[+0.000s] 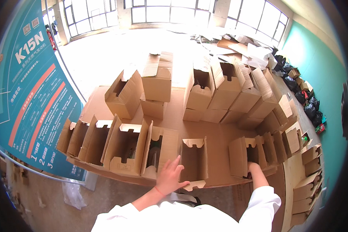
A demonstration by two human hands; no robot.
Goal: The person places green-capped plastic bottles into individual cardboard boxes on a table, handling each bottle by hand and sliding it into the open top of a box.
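Two hands: both at the near edge of a cardboard-covered table, sleeves white, among a row of open brown cartons.
Left hand: fingers spread flat and open, palm pressed on the side of the middle carton; it grips nothing, only steadies the wall. A thin red band sits at the wrist.
Right hand: reaches down into the right carton; the fingers are hidden by the box wall, so I cannot tell how far they are closed or whether they have hold of anything.
Middle carton: stands upright at the table's front edge, top flaps open, one notched flap hanging over the edge below the left hand.
Risk, as I judge it: the middle carton sits so close to the edge that a push from the flat palm could tip it off; the light, empty-looking right carton could slide or fold if the hidden hand pulls against its wall.
Material: corrugated board, matte brown, stiff panels with cut tab notches; edges look sharp enough to nick skin.
Further out: a row of cartons to the left, stacked cartons behind, a teal banner, a flattened cardboard heap by bright windows.
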